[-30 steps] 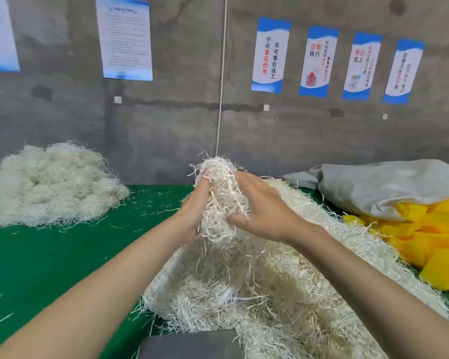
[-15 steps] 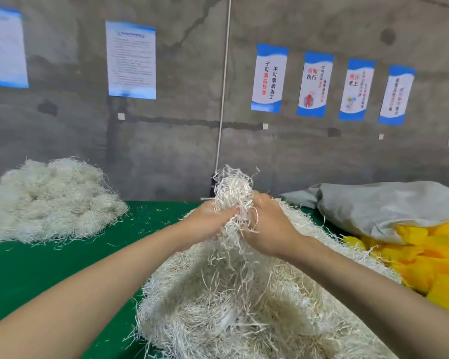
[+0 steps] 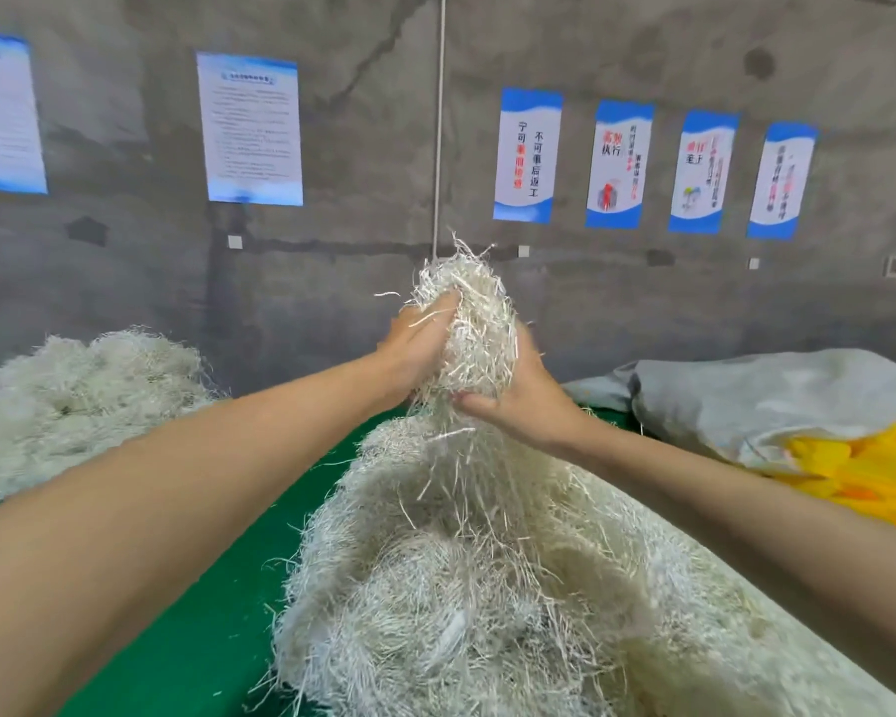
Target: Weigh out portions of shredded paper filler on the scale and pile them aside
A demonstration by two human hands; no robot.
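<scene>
**A:** What have the fingers got?

**B:** The left hand (image 3: 415, 349) curls its fingers (image 3: 435, 307) round a clump of shredded paper (image 3: 474, 328). The right hand (image 3: 523, 401) cups the other side, thumb hooked beneath. The clump stands upright, and its strands trail into the loose heap (image 3: 487, 587) just below.

**A:** And the scale?

**B:** Not in view. The portioned pile (image 3: 84, 385) lies well off to the left on the green table (image 3: 177, 639), nearer the left hand. Both forearms reach forward and upward

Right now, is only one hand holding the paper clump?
No, left hand and right hand both grip the clump above the pile.
</scene>
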